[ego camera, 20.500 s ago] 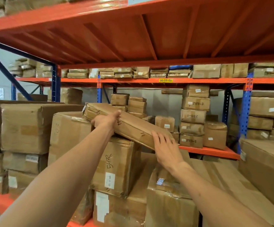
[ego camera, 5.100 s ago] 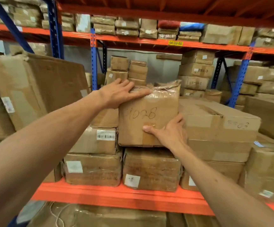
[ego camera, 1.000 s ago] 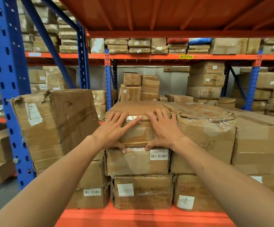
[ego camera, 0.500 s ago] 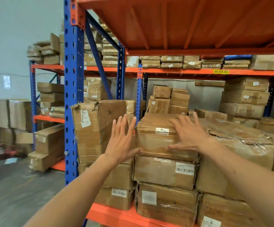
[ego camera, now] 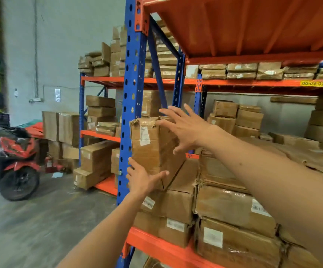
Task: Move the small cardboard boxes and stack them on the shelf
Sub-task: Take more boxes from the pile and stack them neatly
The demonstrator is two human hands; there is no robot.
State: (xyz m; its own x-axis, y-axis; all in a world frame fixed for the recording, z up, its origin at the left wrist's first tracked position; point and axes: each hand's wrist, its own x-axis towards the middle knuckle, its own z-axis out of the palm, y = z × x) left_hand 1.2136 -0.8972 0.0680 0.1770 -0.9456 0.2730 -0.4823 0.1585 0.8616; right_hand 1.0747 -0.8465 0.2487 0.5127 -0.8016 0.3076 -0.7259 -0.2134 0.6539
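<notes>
A battered tall cardboard box (ego camera: 153, 149) stands at the left end of the shelf (ego camera: 156, 246), on top of other stacked boxes (ego camera: 172, 206). My left hand (ego camera: 142, 180) is spread at the box's lower front corner, fingers touching it. My right hand (ego camera: 184, 126) hovers open at its upper right side, fingers apart, holding nothing. More small boxes (ego camera: 234, 207) sit stacked to the right under my right forearm.
A blue upright post (ego camera: 130, 105) stands just left of the box. A red motorcycle (ego camera: 11, 157) is parked on the grey floor at far left. Further racks hold boxes (ego camera: 98, 107) behind. An orange shelf deck (ego camera: 253, 26) hangs overhead.
My view has swung left, so the motorcycle and floor now show. Both hands left the flat box they pressed and moved to the tall battered box at the shelf's left end.
</notes>
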